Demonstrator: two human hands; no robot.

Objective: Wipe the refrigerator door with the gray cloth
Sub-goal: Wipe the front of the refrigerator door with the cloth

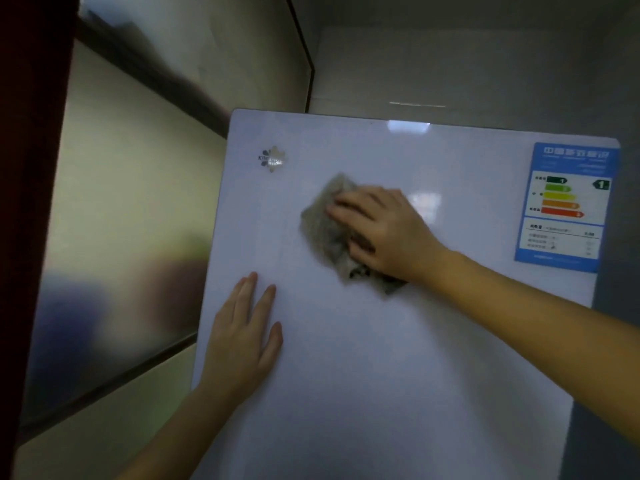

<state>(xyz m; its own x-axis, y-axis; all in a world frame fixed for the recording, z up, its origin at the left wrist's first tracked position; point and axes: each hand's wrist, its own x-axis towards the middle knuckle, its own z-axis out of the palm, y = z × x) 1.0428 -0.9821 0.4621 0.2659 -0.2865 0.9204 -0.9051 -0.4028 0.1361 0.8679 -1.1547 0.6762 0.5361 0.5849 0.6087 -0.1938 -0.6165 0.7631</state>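
I look into a dim corner where a gray wall (450,64) rises behind a white refrigerator, and a frosted glass panel (131,202) with dark frame bars runs along the side past my left hand. A dark red edge (31,168) closes off the far side of that glass.

The refrigerator door (363,358) fills most of my view, glossy and pale, with soft light reflections near its top edge. My right hand (384,233) lies palm-down on the upper middle of the door, fingers spread a little and pressing flat on the gray cloth (329,233). The cloth is crumpled and sandwiched between that hand and the door; most of it bulges out past the fingertips, and a ragged corner sticks out below the heel of the hand. The hand presses rather than clutches, fingers extended over the fabric.

My left hand (246,337) rests below and to the outside of the right one, well apart from the cloth. It is open and flat against the bare door, fingers together and pointing upward, holding nothing.

Above the left hand, near the door's upper corner, sits a small silvery logo badge (273,159); its lettering is too blurred to read. Beyond the right wrist, at the opposite upper corner, a blue energy label (568,206) with colored bars is stuck to the door.
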